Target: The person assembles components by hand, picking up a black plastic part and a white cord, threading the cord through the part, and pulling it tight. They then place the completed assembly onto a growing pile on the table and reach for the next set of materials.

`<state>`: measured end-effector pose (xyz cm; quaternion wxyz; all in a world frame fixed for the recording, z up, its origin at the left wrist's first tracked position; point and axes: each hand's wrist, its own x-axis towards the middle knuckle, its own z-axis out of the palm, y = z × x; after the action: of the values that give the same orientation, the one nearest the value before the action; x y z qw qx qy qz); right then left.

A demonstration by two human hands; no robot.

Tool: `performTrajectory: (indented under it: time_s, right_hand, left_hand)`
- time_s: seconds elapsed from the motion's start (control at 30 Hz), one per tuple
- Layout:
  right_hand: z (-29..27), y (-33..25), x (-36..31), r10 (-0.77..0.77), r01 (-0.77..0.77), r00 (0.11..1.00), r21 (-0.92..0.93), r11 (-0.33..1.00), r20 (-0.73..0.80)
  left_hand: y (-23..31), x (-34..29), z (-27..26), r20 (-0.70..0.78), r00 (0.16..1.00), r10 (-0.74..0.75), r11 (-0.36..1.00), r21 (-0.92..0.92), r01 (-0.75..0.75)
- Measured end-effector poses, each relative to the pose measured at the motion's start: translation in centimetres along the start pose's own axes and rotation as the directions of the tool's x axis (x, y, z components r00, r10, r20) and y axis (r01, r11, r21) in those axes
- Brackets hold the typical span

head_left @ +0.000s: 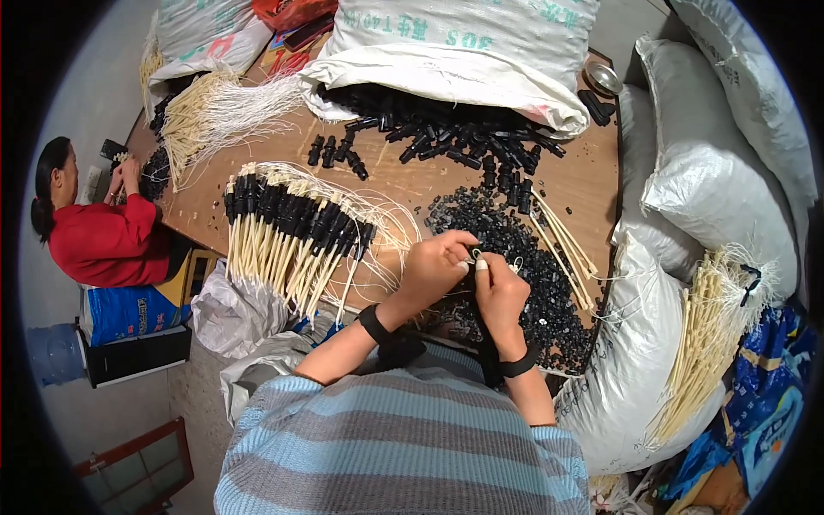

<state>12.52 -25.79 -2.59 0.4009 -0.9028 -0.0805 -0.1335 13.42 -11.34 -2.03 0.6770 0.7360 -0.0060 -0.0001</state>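
Note:
My left hand (433, 270) and my right hand (502, 296) meet above a heap of small black plastic pieces (549, 296) at the table's near edge. Both are closed in a pinch, fingertips almost touching. Between them shows a small dark-green loop (476, 254), too small to name more exactly. A bit of white cord curls by my right fingers. Left of my hands lies a row of pale sticks (266, 257) with black plastic sleeves (296, 206) on them and white cords trailing off. Several loose pale sticks (566, 249) lie right of the heap.
A white woven sack (463, 81) spills black plastic tubes (455, 142) at the table's back. White-corded sticks (193, 120) are bundled at the far left. A person in red (107, 227) works at the left edge. Full sacks (721, 154) and another stick bundle (699, 343) crowd the right.

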Motion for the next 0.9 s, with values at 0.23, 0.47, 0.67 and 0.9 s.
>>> performTrajectory:
  time_s: [0.23, 0.47, 0.67, 0.9]
  right_hand:
    - [-0.3, -0.7, -0.5, -0.207, 0.202, 0.978, -0.137, 0.970, -0.026]
    - [-2.2, -0.8, 0.0, 0.238, -0.398, 0.914, 0.606, 0.689, 0.329]
    - [-3.9, -0.2, 0.8, 0.229, -0.516, 0.848, 0.843, 0.153, 0.477]
    - [-4.5, -1.2, 0.8, -0.312, 0.307, 0.916, 0.059, 0.950, 0.251]
  left_hand:
    - [-0.3, 0.2, -0.7, 0.028, 0.999, 0.028, 0.999, 0.028, -0.029]
    - [0.2, 1.7, -1.8, 0.100, 0.846, 0.524, 0.774, 0.359, -0.522]
    - [1.6, 0.8, -1.5, 0.389, 0.871, 0.300, 0.792, 0.407, -0.455]
    - [1.1, 0.2, -2.4, 0.303, 0.915, 0.268, 0.750, 0.530, -0.395]
